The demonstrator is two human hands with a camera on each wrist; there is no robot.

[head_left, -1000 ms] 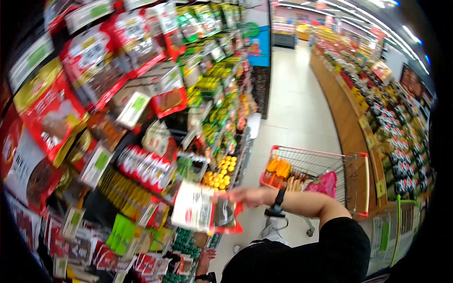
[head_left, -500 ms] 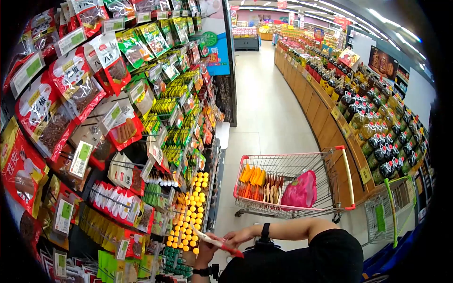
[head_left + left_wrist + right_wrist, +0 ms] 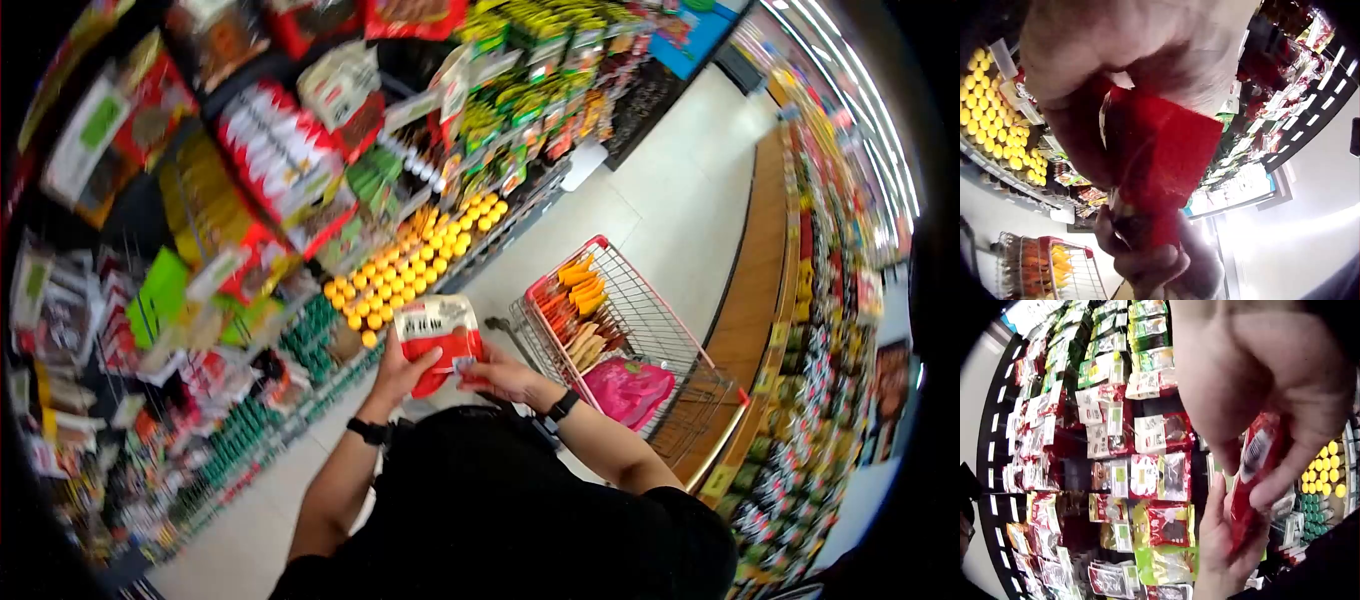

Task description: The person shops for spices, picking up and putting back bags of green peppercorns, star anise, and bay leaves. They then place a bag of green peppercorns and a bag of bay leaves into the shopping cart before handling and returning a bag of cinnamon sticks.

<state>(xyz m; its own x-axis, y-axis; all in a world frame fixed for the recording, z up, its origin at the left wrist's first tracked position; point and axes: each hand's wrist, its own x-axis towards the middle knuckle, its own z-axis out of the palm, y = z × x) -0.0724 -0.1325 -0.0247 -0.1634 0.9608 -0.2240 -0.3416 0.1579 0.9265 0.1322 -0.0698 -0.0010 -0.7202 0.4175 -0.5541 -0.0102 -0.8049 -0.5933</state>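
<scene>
A red and white spice packet is held between both hands in front of the body. The left hand grips its left side, thumb across the front. On the lower right edge, the right hand pinches the packet with thumb and fingers. In the left wrist view the red packet shows its plain red part, with the other hand's fingers at the bottom end. A white barcode label shows on the packet in the right wrist view.
A shopping cart stands to the right, holding orange and yellow packets and a pink bag. Hanging spice packets cover the left shelf, above yellow-capped bottles. Across the aisle runs a wooden display of bottles.
The right hand has brought the packet from beside the shelf to in front of the body, where the left hand now holds it too. The packet's printed face has turned upward. The head view has tilted.
</scene>
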